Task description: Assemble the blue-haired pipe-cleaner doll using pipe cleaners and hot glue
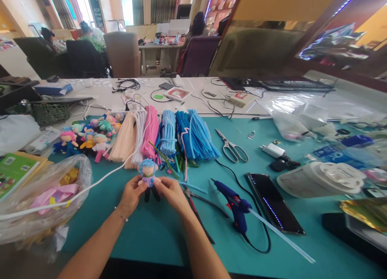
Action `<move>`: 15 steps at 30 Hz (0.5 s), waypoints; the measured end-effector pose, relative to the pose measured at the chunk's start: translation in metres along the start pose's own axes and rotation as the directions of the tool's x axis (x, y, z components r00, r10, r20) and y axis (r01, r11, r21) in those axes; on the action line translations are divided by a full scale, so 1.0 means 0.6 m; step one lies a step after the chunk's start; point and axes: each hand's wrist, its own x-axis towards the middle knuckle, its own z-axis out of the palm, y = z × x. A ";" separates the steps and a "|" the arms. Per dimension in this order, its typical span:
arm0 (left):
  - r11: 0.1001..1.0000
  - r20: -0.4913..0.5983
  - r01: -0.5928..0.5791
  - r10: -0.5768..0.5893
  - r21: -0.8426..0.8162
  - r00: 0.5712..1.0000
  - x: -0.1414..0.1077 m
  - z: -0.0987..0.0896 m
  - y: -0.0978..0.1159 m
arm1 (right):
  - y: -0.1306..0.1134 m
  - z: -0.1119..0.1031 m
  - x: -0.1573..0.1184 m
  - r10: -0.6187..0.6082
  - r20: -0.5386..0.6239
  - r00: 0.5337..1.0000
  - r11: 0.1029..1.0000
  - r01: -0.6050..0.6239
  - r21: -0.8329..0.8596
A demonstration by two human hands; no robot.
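Observation:
A small fuzzy doll (148, 171) with blue hair, a light blue and lilac body and black legs stands upright between my hands. My left hand (133, 191) pinches its left side, and my right hand (169, 189) pinches the other side. Just behind the doll lie bundles of pipe cleaners: peach (122, 140), pink (149, 134), light blue (168, 134) and darker blue (198, 136). Pliers (196, 210) with red and black handles rest to the right of my right hand. Beyond them is a blue glue gun (234, 204) with a clear glue stick in its back.
Finished dolls (87, 138) are heaped at the left behind a plastic bag (77, 178). A white cable (105, 175) crosses the left side. Scissors (232, 146), a phone (274, 202) and a lidded white cup (320, 179) lie or stand on the right of the green mat (145, 238).

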 end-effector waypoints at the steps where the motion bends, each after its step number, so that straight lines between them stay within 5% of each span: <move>1: 1.000 -0.016 -0.008 0.008 -0.001 1.000 0.001 -0.001 0.000 | 0.001 0.000 0.001 -0.009 -0.013 1.000 1.000 0.010 0.017; 8: 0.999 -0.072 -0.046 0.047 0.013 0.996 0.008 -0.002 0.002 | -0.025 -0.014 -0.006 -0.214 -0.298 0.930 0.959 0.258 0.116; 12: 0.998 -0.052 -0.054 0.055 0.024 0.997 0.005 -0.004 0.002 | -0.057 -0.023 -0.057 -0.397 -0.256 0.882 0.880 0.445 0.169; 15: 0.998 -0.014 -0.055 0.056 0.038 0.998 0.005 -0.011 0.004 | -0.043 -0.032 -0.101 -0.435 -0.221 0.873 0.871 0.470 0.144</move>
